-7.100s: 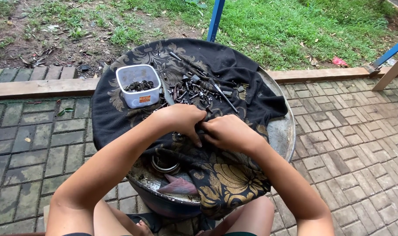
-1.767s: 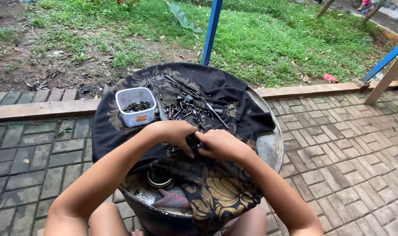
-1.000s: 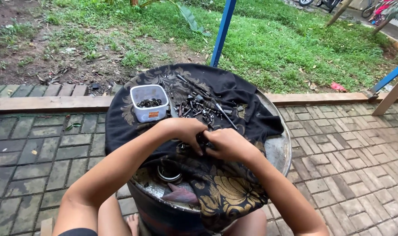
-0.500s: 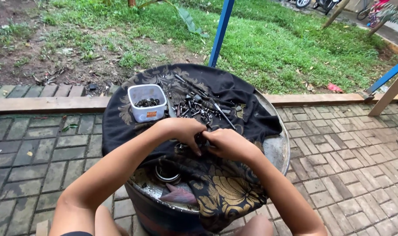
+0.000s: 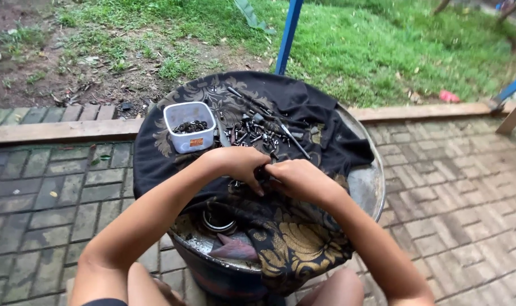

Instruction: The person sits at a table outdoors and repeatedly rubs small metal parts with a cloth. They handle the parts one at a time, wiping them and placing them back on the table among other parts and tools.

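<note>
My left hand (image 5: 235, 164) and my right hand (image 5: 297, 178) meet fingertip to fingertip over a black cloth with gold flowers (image 5: 292, 238) that covers a metal drum (image 5: 365, 187). Both close on a small dark metal part (image 5: 262, 173) held between them; most of it is hidden by my fingers. Just beyond my hands lies a heap of dark bolts and screws (image 5: 252, 130) on the cloth. A clear plastic tub (image 5: 189, 126) holding several small dark parts stands at the far left of the cloth.
A metal ring (image 5: 217, 222) and a pink scrap (image 5: 235, 248) lie on the drum's bare top near me. A blue pole (image 5: 286, 34) rises behind the drum. Brick paving surrounds it, with a concrete kerb (image 5: 54, 130) and grass beyond.
My hands stay together on the small part, with only slight finger movement. The camera view has shifted a little, so the drum sits higher in the frame.
</note>
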